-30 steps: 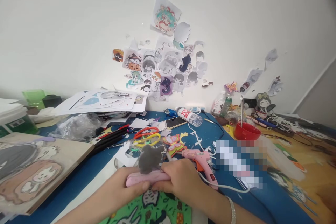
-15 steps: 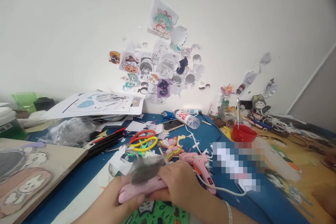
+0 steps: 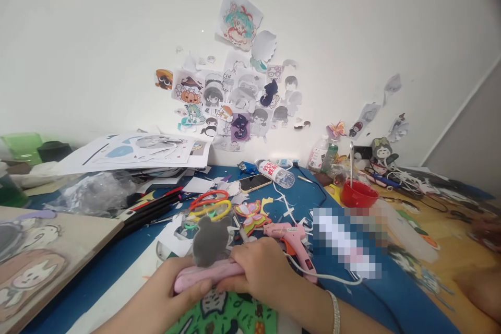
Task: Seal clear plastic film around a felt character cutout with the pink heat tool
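Observation:
Both my hands hold a soft-looking pink craft piece (image 3: 209, 275) with a grey, round-eared animal-head shape (image 3: 212, 242) standing up from its far side. My left hand (image 3: 178, 279) is closed round its left end, thumb along the near face. The right end is pinched by my right hand (image 3: 260, 266), its fingers curled over the top. A slim pale stick (image 3: 239, 227) shows just beyond the right fingers; whether it is held I cannot tell. Under the hands lies a green printed sheet (image 3: 230, 313). Beside my right hand is a pink glue gun (image 3: 293, 242) with a white cord.
Ahead lie red-and-yellow-handled scissors (image 3: 211, 203), a butterfly cutout (image 3: 254, 215), a phone (image 3: 250, 182) and a plastic bottle (image 3: 276, 174). A painted board (image 3: 55, 261) stands left, a red bowl (image 3: 358, 195) right. Part of a person (image 3: 487, 282) appears at the right edge.
The grey shape was blurred and leaning right; now it is sharp and more upright. Both hands keep their grip on the pink piece. The view has shifted slightly.

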### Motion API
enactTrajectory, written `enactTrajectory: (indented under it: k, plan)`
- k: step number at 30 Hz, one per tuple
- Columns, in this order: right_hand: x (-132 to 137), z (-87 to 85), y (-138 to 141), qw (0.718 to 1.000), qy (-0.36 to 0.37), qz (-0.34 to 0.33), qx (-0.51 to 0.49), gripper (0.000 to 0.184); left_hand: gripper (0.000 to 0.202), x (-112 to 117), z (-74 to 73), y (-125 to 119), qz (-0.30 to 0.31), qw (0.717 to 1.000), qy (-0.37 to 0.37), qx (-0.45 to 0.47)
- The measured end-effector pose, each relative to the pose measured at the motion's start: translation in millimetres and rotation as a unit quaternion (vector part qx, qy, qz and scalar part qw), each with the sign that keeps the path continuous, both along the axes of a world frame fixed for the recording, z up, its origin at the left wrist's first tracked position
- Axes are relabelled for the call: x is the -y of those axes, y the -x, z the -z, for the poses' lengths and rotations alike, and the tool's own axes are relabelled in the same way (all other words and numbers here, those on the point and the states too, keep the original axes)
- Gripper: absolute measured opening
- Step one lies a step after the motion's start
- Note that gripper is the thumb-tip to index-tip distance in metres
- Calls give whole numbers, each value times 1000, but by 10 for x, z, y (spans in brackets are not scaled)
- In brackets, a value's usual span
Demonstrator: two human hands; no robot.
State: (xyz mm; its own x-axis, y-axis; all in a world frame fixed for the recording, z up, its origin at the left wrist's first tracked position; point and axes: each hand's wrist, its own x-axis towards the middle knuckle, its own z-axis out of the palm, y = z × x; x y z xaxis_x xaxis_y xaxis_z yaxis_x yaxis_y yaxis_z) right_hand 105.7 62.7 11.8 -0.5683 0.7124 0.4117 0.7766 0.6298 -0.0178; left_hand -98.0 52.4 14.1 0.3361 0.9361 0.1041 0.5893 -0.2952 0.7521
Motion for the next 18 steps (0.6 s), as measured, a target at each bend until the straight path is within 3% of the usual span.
enactTrajectory:
  k: [3,6,10,14,18]
  plan:
    - [14,3,6,999,-32,-13,-9,61,33,3,-22,-7,48,998,-39,12]
    - [21,8,11,1000,-14,-11,-4,59,26,-3,-51,-10,92,995,-36,-9]
    - [7,32,15,1000,-25,-14,-2,61,26,-1,-49,7,70,994,-88,-12]
    - [-9,63,16,999,-37,-20,-16,62,27,34,-30,3,61,994,-85,-16]
    - [-28,70,11,995,-67,-57,-36,68,28,49,-2,-6,45,991,-124,-16]
